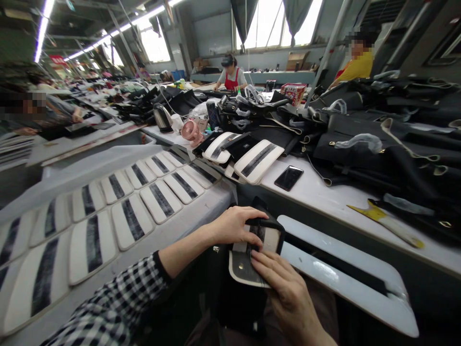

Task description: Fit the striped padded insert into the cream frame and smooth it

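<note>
My left hand (236, 225) is closed over the top of a small white and black bag flap piece (248, 262), with its fingers curled round a black strap (268, 225) on it. My right hand (284, 286) lies against the piece's lower right side, fingers pressed on its white face and holding it from below. The piece hangs in front of me, just below the table edge, over a black bag body (230, 302).
Rows of white flaps with dark stripes (129, 218) lie on the grey table at the left. A phone (288, 178), a yellow-handled tool (387, 222) and heaps of black bags (378, 139) fill the right. A pink fan (190, 132) stands further back. Other people work at the far tables.
</note>
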The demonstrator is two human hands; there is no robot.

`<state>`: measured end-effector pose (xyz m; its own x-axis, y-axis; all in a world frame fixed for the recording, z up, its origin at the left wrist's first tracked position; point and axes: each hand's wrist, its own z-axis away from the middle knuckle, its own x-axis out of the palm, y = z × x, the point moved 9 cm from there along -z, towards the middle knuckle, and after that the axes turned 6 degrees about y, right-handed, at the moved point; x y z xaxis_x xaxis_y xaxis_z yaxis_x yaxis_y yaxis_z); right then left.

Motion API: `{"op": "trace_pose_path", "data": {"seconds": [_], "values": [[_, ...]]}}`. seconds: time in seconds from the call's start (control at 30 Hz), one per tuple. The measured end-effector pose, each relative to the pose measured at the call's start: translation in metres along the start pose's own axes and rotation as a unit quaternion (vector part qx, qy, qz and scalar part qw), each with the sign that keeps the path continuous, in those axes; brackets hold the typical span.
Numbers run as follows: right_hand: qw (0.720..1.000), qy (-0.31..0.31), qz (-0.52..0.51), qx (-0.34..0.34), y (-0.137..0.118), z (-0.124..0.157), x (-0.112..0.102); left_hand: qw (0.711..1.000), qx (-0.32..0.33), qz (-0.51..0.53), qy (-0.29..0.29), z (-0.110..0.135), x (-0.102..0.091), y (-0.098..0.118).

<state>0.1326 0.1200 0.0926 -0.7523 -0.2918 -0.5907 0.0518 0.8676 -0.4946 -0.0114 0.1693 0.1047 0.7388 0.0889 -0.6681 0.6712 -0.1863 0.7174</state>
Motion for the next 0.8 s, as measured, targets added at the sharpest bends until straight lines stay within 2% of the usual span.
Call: {"op": "trace_pose_path", "data": {"seconds": [0.13, 0.33, 0.43, 0.5, 0.57, 0.63, 0.7, 0.8], "values": [[0.998, 0.029, 0.035, -0.04, -0.016, 0.017, 0.004, 1.0, 0.003, -0.011, 0.004, 0.006, 0.005, -0.005], [0.993, 0.016, 0.083, -0.084, -0.033, 0.035, 0.001, 0.998, 0.041, 0.038, -0.029, 0.005, 0.018, 0.002], [0.993, -0.031, 0.031, -0.105, -0.047, 0.049, 0.009, 0.999, 0.031, 0.018, -0.008, 0.002, 0.012, -0.013], [0.993, -0.073, -0.022, -0.091, -0.051, 0.056, 0.016, 1.0, 0.018, -0.009, 0.014, 0.0, 0.004, -0.026], [0.992, -0.081, -0.054, -0.076, -0.05, 0.055, 0.013, 1.0, 0.011, -0.014, 0.018, 0.0, 0.0, -0.036], [0.996, -0.054, -0.067, -0.03, -0.034, 0.044, 0.003, 1.0, 0.006, 0.009, 0.014, 0.0, -0.001, -0.039], [0.992, -0.004, -0.097, 0.084, 0.0, 0.03, -0.01, 0.999, -0.01, 0.038, 0.017, 0.001, -0.003, -0.04], [0.937, 0.061, -0.165, 0.301, 0.065, 0.024, -0.012, 0.994, -0.067, 0.083, 0.036, 0.006, -0.008, -0.046]]}}
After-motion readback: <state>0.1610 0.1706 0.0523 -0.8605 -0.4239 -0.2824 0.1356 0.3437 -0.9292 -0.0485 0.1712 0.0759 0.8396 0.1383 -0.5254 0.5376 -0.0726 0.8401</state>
